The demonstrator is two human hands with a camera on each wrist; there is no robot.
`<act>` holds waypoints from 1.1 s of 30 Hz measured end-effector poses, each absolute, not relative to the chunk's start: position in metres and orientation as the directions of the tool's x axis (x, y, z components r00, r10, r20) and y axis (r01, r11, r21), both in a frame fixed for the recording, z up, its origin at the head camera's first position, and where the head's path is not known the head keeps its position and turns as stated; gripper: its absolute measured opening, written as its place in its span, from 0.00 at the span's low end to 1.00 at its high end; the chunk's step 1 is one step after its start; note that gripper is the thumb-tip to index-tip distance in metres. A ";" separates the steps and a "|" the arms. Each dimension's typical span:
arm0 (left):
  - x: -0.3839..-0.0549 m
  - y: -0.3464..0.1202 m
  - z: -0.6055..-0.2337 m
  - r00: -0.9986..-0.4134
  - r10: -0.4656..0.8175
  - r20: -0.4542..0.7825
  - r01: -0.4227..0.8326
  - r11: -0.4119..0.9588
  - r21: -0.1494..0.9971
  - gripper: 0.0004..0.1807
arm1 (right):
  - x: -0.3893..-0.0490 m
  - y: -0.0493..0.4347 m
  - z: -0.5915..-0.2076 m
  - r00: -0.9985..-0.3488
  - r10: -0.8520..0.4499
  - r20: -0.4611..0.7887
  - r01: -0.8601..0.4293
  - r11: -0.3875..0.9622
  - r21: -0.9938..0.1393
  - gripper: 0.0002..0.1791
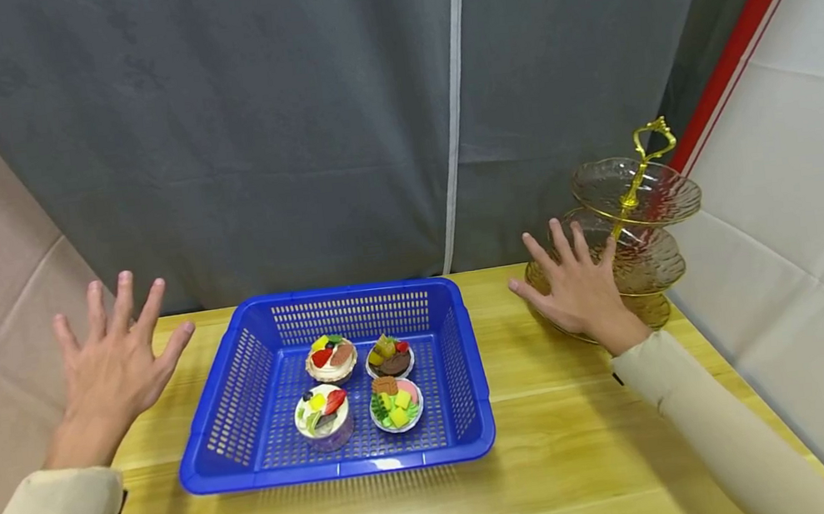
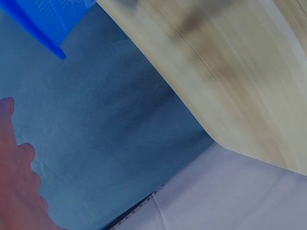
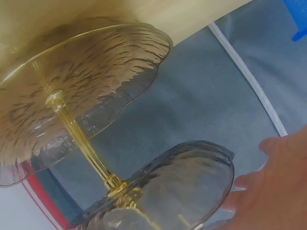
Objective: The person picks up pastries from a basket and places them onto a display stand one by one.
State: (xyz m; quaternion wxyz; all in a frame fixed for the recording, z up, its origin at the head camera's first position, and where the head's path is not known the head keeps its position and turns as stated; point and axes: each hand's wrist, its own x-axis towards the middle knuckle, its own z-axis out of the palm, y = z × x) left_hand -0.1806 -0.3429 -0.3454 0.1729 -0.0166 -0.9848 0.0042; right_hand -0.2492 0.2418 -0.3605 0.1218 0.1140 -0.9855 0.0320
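My left hand [image 1: 116, 363] is held with fingers spread left of a blue plastic basket [image 1: 199, 422], holding nothing. Spread the same way, my right hand [image 1: 574, 290] overlaps the left side of a tiered glass stand [image 1: 654, 261] in the head view. Gold rims and a gold post [image 3: 86, 143] show on that stand in the right wrist view, the hand beside its top plate. Inside the basket are a cupcake with strawberry and cream [image 1: 331, 359], a chocolate-topped cupcake [image 1: 390, 356], a fruit-topped cup cake [image 1: 323, 417] and a cupcake with yellow cubes and a biscuit [image 1: 396, 404].
A light wooden table [image 1: 554, 460] carries the basket and the stand. Behind it hangs a grey curtain [image 1: 279, 137] with a pale vertical strip [image 1: 454, 102]. Pale walls close in on both sides, the right wall [image 1: 791, 209] standing near the stand.
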 end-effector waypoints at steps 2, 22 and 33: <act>-0.178 -0.342 -0.345 -0.936 0.047 0.348 0.042 0.999 -0.023 0.44 | -0.244 0.245 -0.360 -0.945 -0.220 0.240 -0.237 0.971 -0.043 0.48; -0.145 -0.320 -0.355 -0.881 0.315 0.352 0.292 0.949 -0.118 0.40 | -0.208 0.320 -0.354 -0.965 -0.165 0.205 -0.197 0.969 -0.148 0.47; -0.124 -0.312 -0.371 -0.833 0.454 0.318 0.439 0.890 -0.122 0.40 | -0.224 0.341 -0.347 -0.981 -0.091 0.172 -0.134 0.956 -0.260 0.48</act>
